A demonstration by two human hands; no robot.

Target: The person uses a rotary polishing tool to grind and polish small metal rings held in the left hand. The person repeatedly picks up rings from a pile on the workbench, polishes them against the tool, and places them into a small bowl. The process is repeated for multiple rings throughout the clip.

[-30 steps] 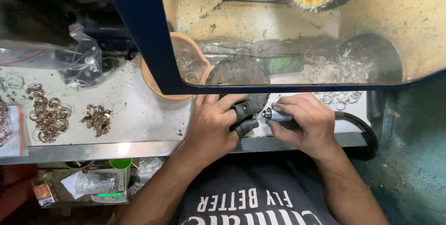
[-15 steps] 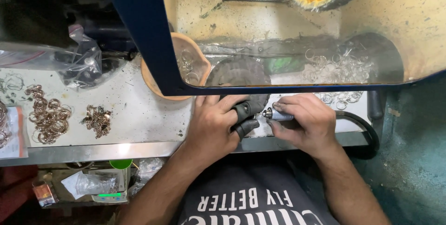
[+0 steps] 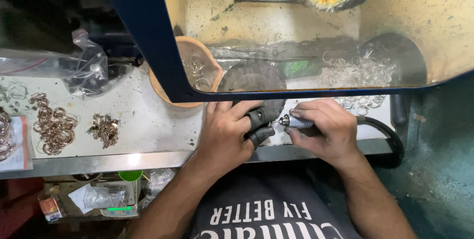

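- Big clear plastic shield with a dark blue frame (image 3: 148, 46) hangs right above the fingertips and covers everything past the knuckles; it's dusty and yellowed, so stuff behind it looks hazy.
- White worn worktop (image 3: 143, 120) with a metal front edge runs under both hands.
- Round grey textured block (image 3: 252, 78) sits just beyond the left fingers, half behind the shield.
- Tan shallow bowl (image 3: 165, 91) with rings inside, just left of the left hand's fingers.
- Heap of thin silvery wire rings (image 3: 360, 73), beyond the right knuckles.
- Left hand (image 3: 227, 133): thumb and forefinger wear dark rubbery finger caps (image 3: 259, 118), pinched together; whatever tiny piece is between them, can't tell.
- Right hand (image 3: 323, 128): fingers wrapped tight around a slim silver metal handpiece (image 3: 296, 122), tip pointing at the capped fingertips, nearly touching.
- Gold-coloured jewellery clusters (image 3: 52, 125), well off to the left of both hands.
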